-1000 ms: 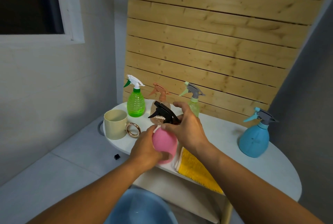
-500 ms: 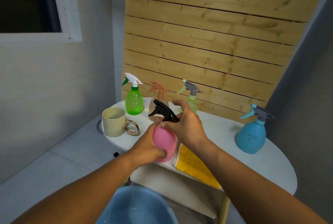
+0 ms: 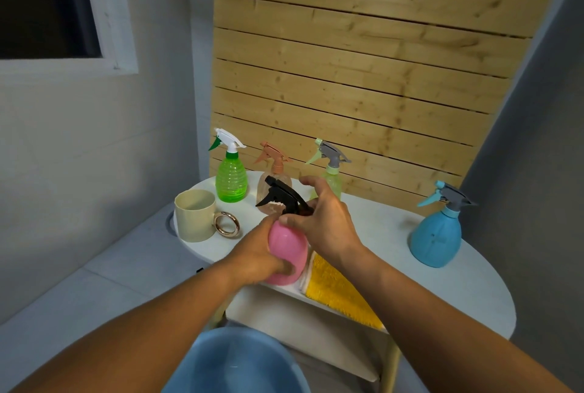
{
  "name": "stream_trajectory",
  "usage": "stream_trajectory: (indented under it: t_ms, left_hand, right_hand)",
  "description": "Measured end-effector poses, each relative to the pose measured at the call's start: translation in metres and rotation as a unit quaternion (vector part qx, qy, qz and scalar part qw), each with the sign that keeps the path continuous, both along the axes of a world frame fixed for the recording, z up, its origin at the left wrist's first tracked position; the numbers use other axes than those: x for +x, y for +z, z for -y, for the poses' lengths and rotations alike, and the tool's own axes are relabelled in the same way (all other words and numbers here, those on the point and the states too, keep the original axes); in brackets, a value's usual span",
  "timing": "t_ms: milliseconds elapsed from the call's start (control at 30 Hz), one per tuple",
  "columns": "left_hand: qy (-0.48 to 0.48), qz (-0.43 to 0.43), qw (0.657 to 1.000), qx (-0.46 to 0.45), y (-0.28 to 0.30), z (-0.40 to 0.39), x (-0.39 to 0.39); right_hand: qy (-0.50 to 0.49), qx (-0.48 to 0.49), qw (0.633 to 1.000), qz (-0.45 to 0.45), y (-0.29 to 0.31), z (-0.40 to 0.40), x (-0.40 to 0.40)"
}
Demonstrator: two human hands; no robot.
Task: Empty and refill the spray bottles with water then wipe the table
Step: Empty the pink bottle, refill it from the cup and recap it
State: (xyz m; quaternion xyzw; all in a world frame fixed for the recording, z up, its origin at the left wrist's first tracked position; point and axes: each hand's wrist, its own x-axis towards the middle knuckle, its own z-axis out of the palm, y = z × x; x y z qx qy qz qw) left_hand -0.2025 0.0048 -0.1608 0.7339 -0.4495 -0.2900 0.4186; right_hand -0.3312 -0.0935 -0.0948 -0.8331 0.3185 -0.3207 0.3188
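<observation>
A pink spray bottle (image 3: 288, 249) stands at the near edge of the white oval table (image 3: 467, 291). My left hand (image 3: 256, 258) grips its body from the left. My right hand (image 3: 325, 222) grips the neck of its black trigger head (image 3: 279, 195). Behind them stand a green bottle (image 3: 231, 176), a clear bottle with an orange head (image 3: 273, 160) and a pale green bottle with a grey head (image 3: 331, 168). A blue bottle (image 3: 437, 234) stands at the right. A yellow cloth (image 3: 335, 290) lies by the pink bottle.
A cream mug (image 3: 194, 215) with a gold ring handle sits on the table's left end. A blue basin (image 3: 234, 364) is on the floor below my arms. A wooden slat panel (image 3: 363, 61) backs the table, with grey walls on both sides.
The view has shifted slightly. My right hand has turned a little on the black trigger head, and both hands stay on the pink bottle.
</observation>
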Motion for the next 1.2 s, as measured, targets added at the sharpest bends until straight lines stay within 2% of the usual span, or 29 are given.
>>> stream_trajectory:
  t_ms: [133,200,300,367,433,533,667,733,867,933,1000,1100,1133,1200]
  left_hand:
    - [0.152,0.139,0.978,0.024,-0.002,0.003,-0.018]
    - [0.19,0.182,0.964,0.049,-0.008,0.007,-0.026]
    - [0.153,0.143,0.976,0.052,-0.014,0.009,-0.02]
    - [0.068,0.042,0.997,0.022,-0.014,0.006,-0.009]
    - [0.003,-0.043,0.999,-0.005,-0.012,0.0,0.0]
    - [0.051,0.009,0.999,-0.016,-0.008,-0.004,0.002]
    - [0.149,0.175,0.972,0.054,-0.01,0.001,-0.017]
    - [0.142,0.161,0.975,0.062,-0.013,0.003,-0.016]
    - [0.018,-0.006,1.0,0.013,-0.014,0.0,0.003]
    - [0.009,-0.038,0.999,-0.009,-0.013,-0.003,0.006]
    - [0.055,0.008,0.998,-0.011,-0.011,-0.004,0.001]
    - [0.145,0.148,0.977,0.059,-0.009,-0.001,-0.017]
    - [0.156,0.171,0.97,0.076,-0.01,0.001,-0.022]
    - [0.147,0.137,0.978,0.065,-0.012,0.003,-0.024]
  right_hand:
    - [-0.019,0.004,1.0,0.008,-0.003,-0.004,0.007]
    - [-0.025,-0.005,1.0,0.005,-0.005,-0.006,0.01]
    - [-0.021,-0.002,1.0,0.008,-0.007,-0.003,0.009]
    - [-0.017,0.002,1.0,0.012,-0.007,0.0,0.006]
    - [-0.014,0.004,1.0,0.008,-0.006,0.0,0.006]
    - [-0.018,0.002,1.0,0.004,-0.006,-0.002,0.008]
    - [-0.025,-0.007,1.0,-0.002,-0.005,-0.004,0.012]
    - [-0.02,-0.01,1.0,0.001,-0.006,-0.002,0.011]
    - [-0.015,-0.002,1.0,0.011,-0.005,0.002,0.009]
    - [-0.017,0.001,1.0,0.012,-0.005,0.001,0.01]
    - [-0.025,0.003,1.0,0.014,-0.005,-0.001,0.011]
    - [-0.034,-0.001,0.999,0.009,-0.005,-0.003,0.013]
    - [-0.033,0.0,0.999,0.007,-0.005,-0.002,0.013]
    - [-0.022,0.012,1.0,0.013,-0.006,0.001,0.011]
